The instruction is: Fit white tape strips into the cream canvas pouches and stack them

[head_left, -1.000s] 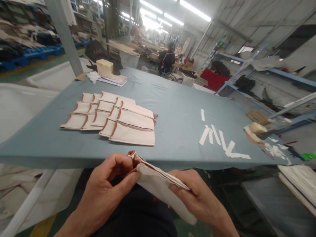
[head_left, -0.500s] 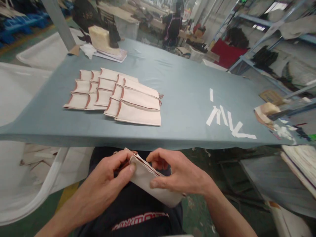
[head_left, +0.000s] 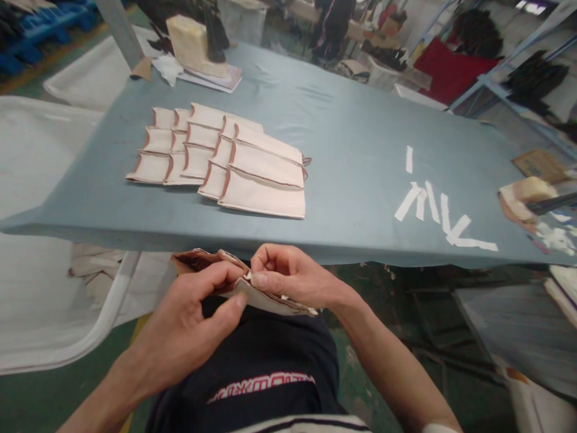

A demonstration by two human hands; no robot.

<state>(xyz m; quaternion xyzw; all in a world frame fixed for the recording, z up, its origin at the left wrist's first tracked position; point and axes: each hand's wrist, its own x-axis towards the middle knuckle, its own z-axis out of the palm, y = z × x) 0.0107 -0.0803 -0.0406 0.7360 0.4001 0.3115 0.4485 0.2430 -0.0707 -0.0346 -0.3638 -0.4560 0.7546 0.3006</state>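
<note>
Laid-out pouches (head_left: 265, 195) appear done; the held pouch (head_left: 265, 302), judged unfinished, is pinched by left hand (head_left: 193, 316) and right hand (head_left: 300, 279), exact contact partly obscured.

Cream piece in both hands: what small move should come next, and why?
Perhaps a gentle tug with the right hand: it pinches the upper edge of the cream piece, while the left hand grips the piece just beside, which should steady it.
</note>
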